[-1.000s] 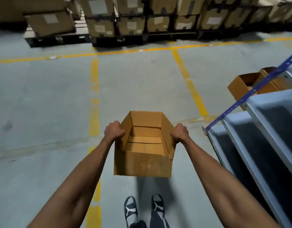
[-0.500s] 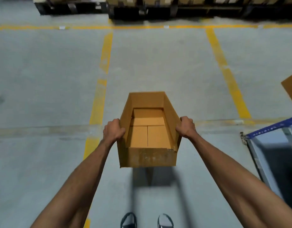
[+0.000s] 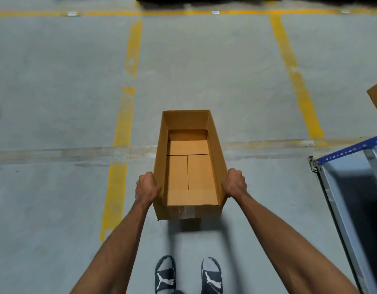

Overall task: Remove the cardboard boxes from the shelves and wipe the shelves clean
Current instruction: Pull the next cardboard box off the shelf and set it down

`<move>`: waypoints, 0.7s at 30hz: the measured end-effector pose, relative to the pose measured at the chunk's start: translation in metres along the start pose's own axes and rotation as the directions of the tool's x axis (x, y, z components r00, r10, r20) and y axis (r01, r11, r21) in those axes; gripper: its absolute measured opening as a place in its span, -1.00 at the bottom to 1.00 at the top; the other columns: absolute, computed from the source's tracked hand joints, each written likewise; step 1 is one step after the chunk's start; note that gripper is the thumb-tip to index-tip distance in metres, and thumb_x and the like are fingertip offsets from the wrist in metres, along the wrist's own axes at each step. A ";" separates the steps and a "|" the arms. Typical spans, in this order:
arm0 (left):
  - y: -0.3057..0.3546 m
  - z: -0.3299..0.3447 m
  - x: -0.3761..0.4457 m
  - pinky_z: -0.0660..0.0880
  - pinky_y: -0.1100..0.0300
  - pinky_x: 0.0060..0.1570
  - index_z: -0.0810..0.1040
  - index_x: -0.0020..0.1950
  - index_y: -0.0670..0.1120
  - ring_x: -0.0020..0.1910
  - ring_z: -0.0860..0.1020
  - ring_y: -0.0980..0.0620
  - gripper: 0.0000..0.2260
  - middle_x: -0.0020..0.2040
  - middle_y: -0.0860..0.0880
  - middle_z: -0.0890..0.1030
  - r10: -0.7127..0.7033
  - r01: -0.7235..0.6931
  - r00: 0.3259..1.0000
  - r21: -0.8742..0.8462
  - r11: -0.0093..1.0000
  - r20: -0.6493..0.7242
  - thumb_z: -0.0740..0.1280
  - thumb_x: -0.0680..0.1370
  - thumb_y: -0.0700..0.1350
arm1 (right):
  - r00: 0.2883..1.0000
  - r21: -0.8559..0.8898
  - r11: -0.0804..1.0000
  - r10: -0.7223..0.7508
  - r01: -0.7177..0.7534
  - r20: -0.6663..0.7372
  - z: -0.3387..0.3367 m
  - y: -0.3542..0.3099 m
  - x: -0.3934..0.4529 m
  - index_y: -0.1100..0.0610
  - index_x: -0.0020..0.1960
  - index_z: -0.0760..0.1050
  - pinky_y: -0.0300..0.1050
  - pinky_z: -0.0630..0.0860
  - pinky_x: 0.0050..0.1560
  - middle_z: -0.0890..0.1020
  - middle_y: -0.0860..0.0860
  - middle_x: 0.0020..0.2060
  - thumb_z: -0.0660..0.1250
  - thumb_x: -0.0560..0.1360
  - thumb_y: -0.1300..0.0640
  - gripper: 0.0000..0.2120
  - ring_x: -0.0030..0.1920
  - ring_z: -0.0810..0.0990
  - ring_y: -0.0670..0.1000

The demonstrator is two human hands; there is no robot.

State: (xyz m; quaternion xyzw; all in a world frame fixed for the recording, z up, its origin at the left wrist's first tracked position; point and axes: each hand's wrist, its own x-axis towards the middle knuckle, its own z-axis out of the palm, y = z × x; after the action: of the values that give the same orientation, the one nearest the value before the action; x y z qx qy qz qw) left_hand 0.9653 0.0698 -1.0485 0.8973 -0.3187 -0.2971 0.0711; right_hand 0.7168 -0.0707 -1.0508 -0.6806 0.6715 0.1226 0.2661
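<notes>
Open cardboard box (image 3: 189, 166) held out over the concrete floor (image 3: 56, 102). Left hand (image 3: 146, 187) and right hand (image 3: 234, 183) grip its side walls, fingers curled. Shelf frame (image 3: 351, 187) stands at right.

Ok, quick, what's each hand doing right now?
Left hand: grips the left wall of the open cardboard box.
Right hand: grips its right wall.

box (image 3: 189, 179): tan | floor (image 3: 204, 71): grey, yellow stripes | shelf frame (image 3: 351, 148): blue
</notes>
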 end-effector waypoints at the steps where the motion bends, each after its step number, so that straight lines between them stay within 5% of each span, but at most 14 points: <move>1: -0.005 0.006 -0.005 0.53 0.01 -0.11 0.50 0.08 -0.15 -0.03 0.55 -0.17 -0.79 0.05 -0.16 0.56 -0.019 0.019 1.000 0.004 1.000 0.007 0.42 0.50 -0.14 | 1.000 0.011 1.000 0.004 -0.004 0.012 0.009 0.004 -0.003 0.17 0.14 0.47 -0.07 0.53 -0.18 0.51 0.06 -0.05 0.31 0.62 0.11 -0.84 -0.16 0.51 0.06; 6: -0.023 0.029 -0.037 0.41 0.11 -0.15 0.49 0.12 -0.17 0.06 0.56 -0.16 -0.78 0.09 -0.14 0.54 -0.076 0.059 0.986 0.122 0.991 0.148 0.37 0.54 -0.10 | 0.997 -0.022 1.000 -0.008 0.010 0.082 0.044 0.028 -0.036 0.17 0.22 0.43 -0.06 0.52 -0.09 0.56 0.11 0.11 0.26 0.62 0.17 -0.81 0.01 0.60 0.12; 10: -0.028 0.021 -0.078 0.40 0.12 -0.17 0.45 0.03 -0.14 -0.05 0.50 -0.10 -0.87 0.10 -0.12 0.53 -0.096 0.065 0.970 0.141 0.988 0.223 0.31 0.51 -0.16 | 0.989 -0.029 0.999 -0.012 0.017 0.148 0.037 0.039 -0.090 0.18 0.22 0.41 0.01 0.59 0.01 0.58 0.13 0.10 0.23 0.57 0.27 -0.76 0.06 0.61 0.16; 16: 0.009 -0.044 -0.192 0.47 0.10 -0.06 0.51 0.25 -0.19 0.12 0.57 -0.19 -0.69 0.19 -0.18 0.57 0.061 -0.094 0.942 0.086 0.992 0.331 0.27 0.52 -0.15 | 0.942 0.051 0.983 -0.184 0.177 0.282 -0.037 0.036 -0.223 0.19 0.21 0.41 -0.01 0.52 0.04 0.59 0.17 0.14 0.24 0.59 0.12 -0.76 0.09 0.60 0.21; 21: 0.048 -0.125 -0.297 0.44 0.13 -0.13 0.48 0.15 -0.21 0.06 0.57 -0.20 -0.76 0.15 -0.21 0.57 0.145 -0.168 0.925 0.037 0.985 0.351 0.28 0.51 -0.16 | 0.958 0.107 0.984 -0.164 0.142 0.236 -0.120 0.047 -0.348 0.18 0.44 0.34 0.01 0.49 0.15 0.56 0.20 0.25 0.25 0.61 0.10 -0.57 0.21 0.57 0.23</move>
State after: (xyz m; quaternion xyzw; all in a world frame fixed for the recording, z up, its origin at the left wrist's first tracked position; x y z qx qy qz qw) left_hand 0.8279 0.2070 -0.7867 0.8044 -0.4064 -0.4332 0.0076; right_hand 0.6242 0.1634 -0.7778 -0.6978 0.5838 0.1545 0.3852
